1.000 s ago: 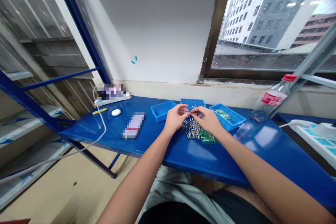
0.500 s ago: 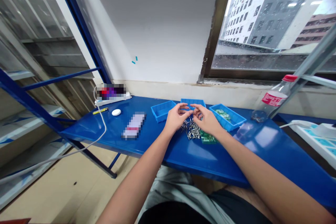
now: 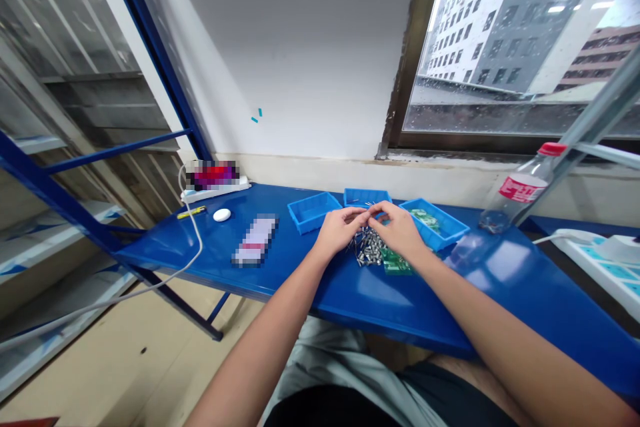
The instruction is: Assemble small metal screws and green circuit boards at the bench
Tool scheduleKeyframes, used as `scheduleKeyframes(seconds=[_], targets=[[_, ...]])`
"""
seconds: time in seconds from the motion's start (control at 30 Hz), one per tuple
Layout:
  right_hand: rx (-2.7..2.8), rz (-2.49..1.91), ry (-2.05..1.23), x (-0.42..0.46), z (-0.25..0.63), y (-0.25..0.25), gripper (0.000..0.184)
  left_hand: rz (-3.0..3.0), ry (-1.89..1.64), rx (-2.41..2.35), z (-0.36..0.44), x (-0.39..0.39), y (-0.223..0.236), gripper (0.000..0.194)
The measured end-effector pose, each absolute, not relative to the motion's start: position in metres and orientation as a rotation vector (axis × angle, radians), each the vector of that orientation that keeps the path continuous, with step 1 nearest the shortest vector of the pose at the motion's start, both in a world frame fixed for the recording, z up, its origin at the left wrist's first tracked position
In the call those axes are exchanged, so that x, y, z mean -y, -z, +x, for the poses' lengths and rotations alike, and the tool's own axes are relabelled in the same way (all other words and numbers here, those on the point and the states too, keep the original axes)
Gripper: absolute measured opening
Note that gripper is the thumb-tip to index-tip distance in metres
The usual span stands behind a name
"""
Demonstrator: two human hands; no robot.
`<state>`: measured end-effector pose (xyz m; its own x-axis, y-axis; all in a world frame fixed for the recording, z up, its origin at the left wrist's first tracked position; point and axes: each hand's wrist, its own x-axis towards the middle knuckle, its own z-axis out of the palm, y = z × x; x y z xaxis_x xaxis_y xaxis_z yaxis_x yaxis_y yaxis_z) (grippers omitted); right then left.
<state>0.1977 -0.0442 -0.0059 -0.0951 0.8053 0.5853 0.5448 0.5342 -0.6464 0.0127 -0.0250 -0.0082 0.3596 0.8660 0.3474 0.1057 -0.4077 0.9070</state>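
My left hand (image 3: 341, 230) and my right hand (image 3: 395, 225) meet fingertip to fingertip above a pile of small silvery metal parts with thin leads (image 3: 369, 252). Both hands are closed in a pinch. Thin metallic tips show just above the touching fingers, but what the fingers hold is too small and hidden to name. Beneath my right hand lie green circuit boards (image 3: 397, 265), partly covered by it. Beyond the hands, a blue tray (image 3: 367, 195) stands against the wall, with a thin bit inside.
Another blue tray (image 3: 313, 212) is left of my hands; a third blue tray (image 3: 447, 237) with green boards is at the right. Further left are a blurred-out phone-like slab (image 3: 255, 240), a white oval object (image 3: 221, 215) and a yellow tool (image 3: 191, 212). A bottle (image 3: 523, 188) stands right.
My fingertips have come together from slightly apart, closing into a pinch. Thin metallic tips now show above them. The trays and the pile look unmoved.
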Motion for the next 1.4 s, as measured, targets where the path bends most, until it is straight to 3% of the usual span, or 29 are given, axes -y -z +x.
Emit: scheduleKeyframes(seconds=[0.1,0.3,0.57,0.77,0.93,1.2,1.4], targets=[[1.823,-1.073,-0.256,0.042,0.198,0.009,0.009,1.755,-1.197,-0.856,0.011,0.022,0.010,0.037],[1.813,-1.075,-0.348,0.043,0.196,0.010,0.015,1.848,-1.231,-0.986,0.009,0.023,0.007,0.064],[1.790,-1.157,-0.451,0.039,0.198,0.010,0.012,2.057,-1.159,-0.944,0.011,0.026,0.007,0.065],[1.662,-1.163,-0.594,0.039,0.201,0.009,0.019,1.816,-1.271,-0.851,0.011,0.022,0.005,0.054],[1.772,-1.129,-0.536,0.042,0.199,0.008,0.023,1.570,-1.329,-0.772,0.012,0.017,0.005,0.058],[1.833,-1.124,-0.495,0.041,0.196,0.014,0.025,1.745,-1.232,-0.854,0.011,0.017,0.007,0.036],[1.832,-1.162,-0.456,0.043,0.197,0.010,0.026,1.716,-1.287,-0.873,0.010,0.016,0.005,0.031]])
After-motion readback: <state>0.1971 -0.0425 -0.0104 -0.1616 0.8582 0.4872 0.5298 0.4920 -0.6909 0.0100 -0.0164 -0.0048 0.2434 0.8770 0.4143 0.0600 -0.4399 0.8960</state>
